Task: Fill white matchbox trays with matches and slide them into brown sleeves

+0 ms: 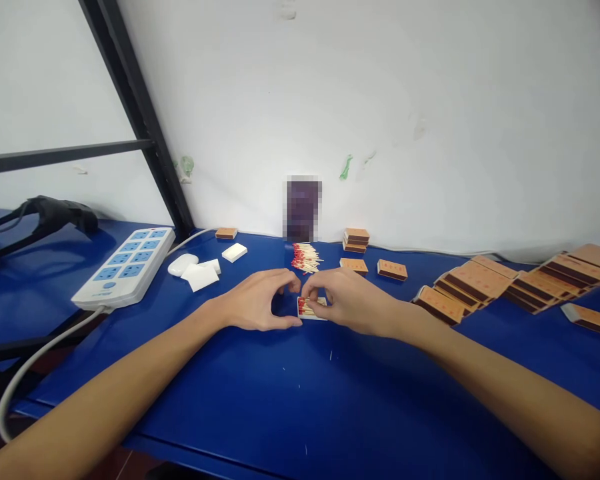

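Observation:
A small white matchbox tray [324, 318] lies on the blue table in front of me, with red-headed matches [304, 308] in it. My right hand [360, 303] is over the tray, its thumb and forefinger closed at the matches; how many they pinch is hidden. Curved beside the tray's left end is my left hand [255, 300]. Its thumb and fingers are apart, with the thumb tip close to the tray's corner. Just behind the hands lies a loose pile of matches [306, 257], red heads mostly to the left.
Several matchboxes [480, 280] lie in overlapping rows at right, and a small stack [356, 239] stands by the wall. A white tray [235, 252], white papers [201, 276] and a power strip [125, 267] are at left. A black metal frame [140, 120] rises behind.

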`<action>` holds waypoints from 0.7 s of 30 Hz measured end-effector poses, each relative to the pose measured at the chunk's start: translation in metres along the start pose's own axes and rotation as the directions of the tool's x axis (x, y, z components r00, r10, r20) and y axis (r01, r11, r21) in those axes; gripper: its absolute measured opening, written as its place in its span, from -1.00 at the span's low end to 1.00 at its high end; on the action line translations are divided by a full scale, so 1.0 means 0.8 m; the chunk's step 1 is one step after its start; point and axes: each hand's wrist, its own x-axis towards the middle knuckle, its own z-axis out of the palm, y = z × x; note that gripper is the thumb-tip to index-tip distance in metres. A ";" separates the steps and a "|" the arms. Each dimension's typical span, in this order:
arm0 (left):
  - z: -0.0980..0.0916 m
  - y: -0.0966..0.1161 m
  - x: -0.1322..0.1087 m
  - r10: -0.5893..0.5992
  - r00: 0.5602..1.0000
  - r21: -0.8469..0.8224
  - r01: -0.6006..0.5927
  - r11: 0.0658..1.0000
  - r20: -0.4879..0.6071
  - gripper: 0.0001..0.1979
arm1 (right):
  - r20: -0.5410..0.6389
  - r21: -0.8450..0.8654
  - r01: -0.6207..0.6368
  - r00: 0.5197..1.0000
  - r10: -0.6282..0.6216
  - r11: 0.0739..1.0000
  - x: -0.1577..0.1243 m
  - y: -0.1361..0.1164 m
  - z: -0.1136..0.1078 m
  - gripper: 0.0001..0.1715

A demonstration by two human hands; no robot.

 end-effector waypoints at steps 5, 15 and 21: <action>0.009 -0.001 0.002 -0.019 1.000 -0.023 0.019 1.000 -0.006 -0.58 | -0.014 -0.068 -0.007 1.000 0.006 0.998 -0.001 0.005 -0.012 -0.85; 0.010 -0.008 0.004 0.029 0.999 -0.079 -0.030 0.996 -0.024 -0.73 | -0.147 -0.451 -0.346 0.938 0.314 0.823 -0.006 0.078 -0.050 -0.67; 0.013 -0.011 0.004 0.056 0.997 -0.068 -0.060 0.996 -0.050 -0.77 | -0.038 -0.657 -0.273 0.943 0.331 0.703 -0.003 0.091 -0.024 -0.62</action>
